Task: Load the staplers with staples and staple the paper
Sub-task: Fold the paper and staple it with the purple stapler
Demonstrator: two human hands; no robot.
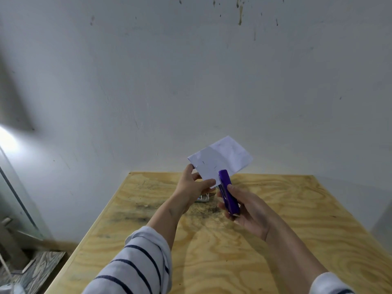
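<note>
A: What do the two hands hold at centre frame, above the plywood table (275, 240)?

B: The left hand (192, 187) pinches the lower corner of a folded white paper (220, 159) between thumb and fingers. The right hand (248, 213) is wrapped around a purple stapler (228, 192) — both are raised clear of the tabletop.

A: How does the stapler lie relative to the paper?

B: Its long axis runs from the right palm, lower right, up toward the upper left, and its nose meets the paper's lower edge just right of the left thumb. Paper lies above and ahead of both hands; the right hand is the nearer to the camera.

A: Is the edge actually inside the mouth?

B: Cannot tell — the nose overlaps the sheet. Small dark marks on the paper may be staples. A small box (202, 198), partly hidden below the left hand, rests on the table.
</note>
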